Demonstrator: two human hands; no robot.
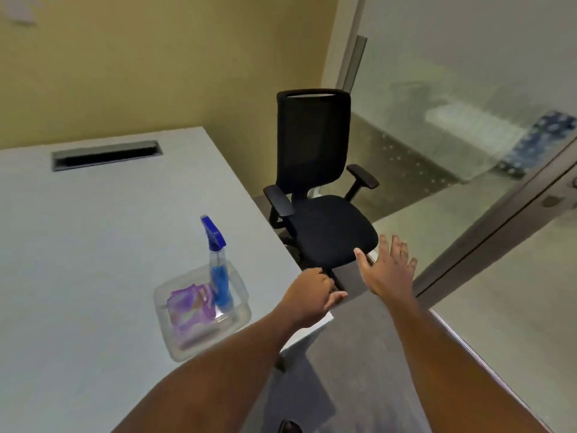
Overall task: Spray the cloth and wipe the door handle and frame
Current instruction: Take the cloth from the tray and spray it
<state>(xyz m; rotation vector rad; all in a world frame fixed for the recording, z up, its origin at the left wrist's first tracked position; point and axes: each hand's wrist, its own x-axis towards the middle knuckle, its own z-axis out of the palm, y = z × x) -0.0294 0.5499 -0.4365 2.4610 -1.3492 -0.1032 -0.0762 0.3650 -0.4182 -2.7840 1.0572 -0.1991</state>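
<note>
Head cam: I'm seeing both hands empty. Left hand loosely curled over desk corner, right hand spread flat, hovering nr chair.

Spray bottle standing upright in clear tray beside folded purple cloth.

Am judging bottle light, rigid, prob slick: grip at neck under blue trigger. Cloth soft, limp: pinch top fold.

Door frame far right, handle barely showing.

On the desk, near its right edge, my tray holds the cloth left of the upright spray bottle; the chair stands beyond that edge.
</note>
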